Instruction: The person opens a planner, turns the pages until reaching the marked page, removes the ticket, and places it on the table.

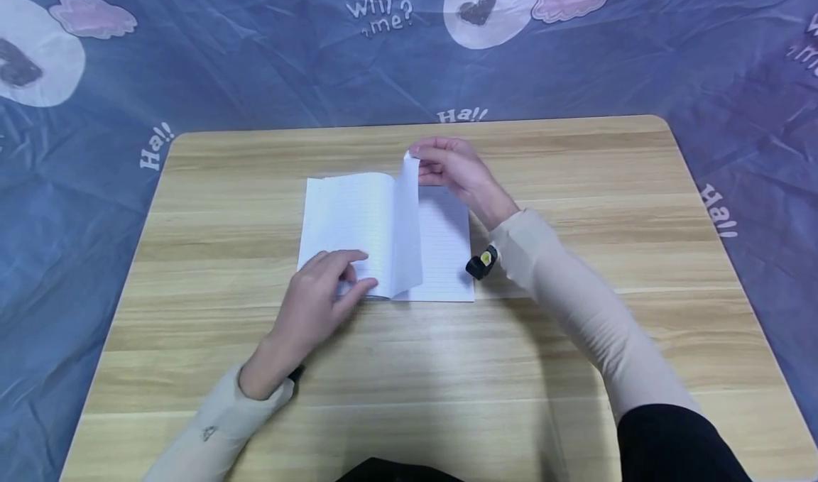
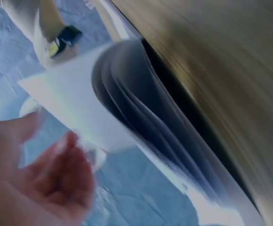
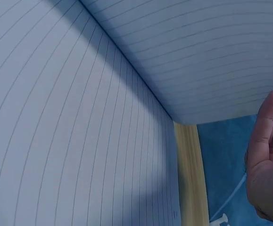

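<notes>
An open notebook (image 1: 348, 212) with lined white pages lies on the wooden table. One page (image 1: 407, 233) stands raised near the spine, its far top corner pinched between thumb and fingers of my right hand (image 1: 456, 170). The right wrist view shows the raised page (image 3: 197, 56) arching up from the flat lined page (image 3: 79, 132). My left hand (image 1: 322, 290) is over the near edge of the left-hand pages, thumb and forefinger apart with nothing between them. In the left wrist view the stacked pages (image 2: 131, 94) bulge in a curve beside the left hand (image 2: 37, 174).
The pale wooden table (image 1: 479, 368) extends around the notebook on all sides. Blue patterned cloth (image 1: 275, 56) hangs behind it and along both sides. A small black wrist camera (image 1: 482, 262) is strapped at the right cuff, close to the notebook's right edge.
</notes>
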### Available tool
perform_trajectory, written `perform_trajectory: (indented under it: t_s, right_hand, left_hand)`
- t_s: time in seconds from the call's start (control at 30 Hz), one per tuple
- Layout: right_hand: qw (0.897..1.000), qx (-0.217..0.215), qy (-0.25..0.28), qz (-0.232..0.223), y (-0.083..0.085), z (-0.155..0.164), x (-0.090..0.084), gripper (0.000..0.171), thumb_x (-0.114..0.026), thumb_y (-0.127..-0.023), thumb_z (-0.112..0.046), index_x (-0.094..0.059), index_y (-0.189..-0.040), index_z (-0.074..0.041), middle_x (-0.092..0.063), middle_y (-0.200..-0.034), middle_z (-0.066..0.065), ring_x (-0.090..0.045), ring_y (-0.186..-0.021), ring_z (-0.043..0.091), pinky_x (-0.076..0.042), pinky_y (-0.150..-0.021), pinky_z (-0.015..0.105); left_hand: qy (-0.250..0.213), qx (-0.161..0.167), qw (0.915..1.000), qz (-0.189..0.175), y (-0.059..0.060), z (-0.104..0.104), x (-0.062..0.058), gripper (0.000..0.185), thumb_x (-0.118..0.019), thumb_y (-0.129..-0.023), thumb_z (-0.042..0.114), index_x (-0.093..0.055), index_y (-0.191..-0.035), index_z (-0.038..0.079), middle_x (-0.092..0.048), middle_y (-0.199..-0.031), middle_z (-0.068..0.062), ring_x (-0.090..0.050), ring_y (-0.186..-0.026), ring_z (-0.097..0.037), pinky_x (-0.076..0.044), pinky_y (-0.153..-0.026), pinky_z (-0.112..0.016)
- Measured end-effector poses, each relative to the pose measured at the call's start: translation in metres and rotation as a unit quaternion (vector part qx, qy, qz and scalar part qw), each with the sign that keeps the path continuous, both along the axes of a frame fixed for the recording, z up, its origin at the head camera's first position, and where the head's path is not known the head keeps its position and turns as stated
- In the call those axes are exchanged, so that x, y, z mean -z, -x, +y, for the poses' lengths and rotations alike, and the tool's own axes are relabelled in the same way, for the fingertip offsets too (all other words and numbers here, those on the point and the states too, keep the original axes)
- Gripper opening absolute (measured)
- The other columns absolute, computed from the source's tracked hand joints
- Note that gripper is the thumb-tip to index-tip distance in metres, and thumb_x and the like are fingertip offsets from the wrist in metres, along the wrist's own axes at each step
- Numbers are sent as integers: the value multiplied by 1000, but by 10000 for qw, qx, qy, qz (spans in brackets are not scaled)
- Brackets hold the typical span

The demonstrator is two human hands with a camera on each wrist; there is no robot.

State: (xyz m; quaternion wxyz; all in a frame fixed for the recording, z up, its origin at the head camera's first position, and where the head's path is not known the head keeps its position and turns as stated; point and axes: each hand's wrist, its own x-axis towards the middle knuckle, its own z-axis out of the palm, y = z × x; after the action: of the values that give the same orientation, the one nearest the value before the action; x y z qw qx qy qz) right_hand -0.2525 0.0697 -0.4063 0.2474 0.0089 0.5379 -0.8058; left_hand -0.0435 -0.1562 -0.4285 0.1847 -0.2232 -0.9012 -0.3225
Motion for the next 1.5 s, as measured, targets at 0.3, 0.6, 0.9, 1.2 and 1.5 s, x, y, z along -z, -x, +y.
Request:
perform_trajectory:
  t_s: [0.3,0.6,0.9,1.2,1.5]
  right_hand:
    - [9997,111,-40,195,-2,-4,4,9,-63,-96,4,-70,-93,-1,-71,-83,15,-67,-65,21,-59,-63,31]
    - [9997,117,78,205,-6,-6,4,12,-61,-96,6,-70,-91,-1,-70,-82,15,-67,-64,21,-59,-63,29]
    - [9998,39,84,177,-6,-1,7,10,-61,-96,5,-69,-93,0,-70,-83,16,-67,-64,22,-59,-63,31]
    - [9989,-138,-236,384,-5,17,12,34,-57,-103,-16,-57,-123,12,-68,-84,17,-67,-66,21,-59,-65,32]
    - [9488,-613,-2784,1362,-2,52,27,22,-65,-99,-16,-65,-115,-1,-65,-101,22,-63,-82,28,-57,-73,34]
  left_hand:
    - [-339,987,9730,2059,-2,44,0,41,-72,-93,26,-66,-123,-2,-66,-84,-6,-58,-72,-21,-50,-64,-32]
    - [-482,432,9681,2419,-1,59,4,17,-62,-92,3,-72,-104,-3,-66,-80,-8,-59,-68,-22,-52,-63,-30]
    - [-1450,126,9733,1778,-4,54,7,12,-68,-83,-3,-74,-93,0,-71,-85,-8,-66,-75,-23,-56,-69,-34]
    - [-1967,-522,9730,1091,-8,28,10,9,-70,-86,1,-76,-92,2,-71,-84,-5,-64,-75,-17,-52,-71,-24]
    - [-2031,-1152,9702,654,-15,2,17,9,-74,-85,1,-75,-93,3,-72,-82,-4,-65,-70,-14,-52,-69,-21]
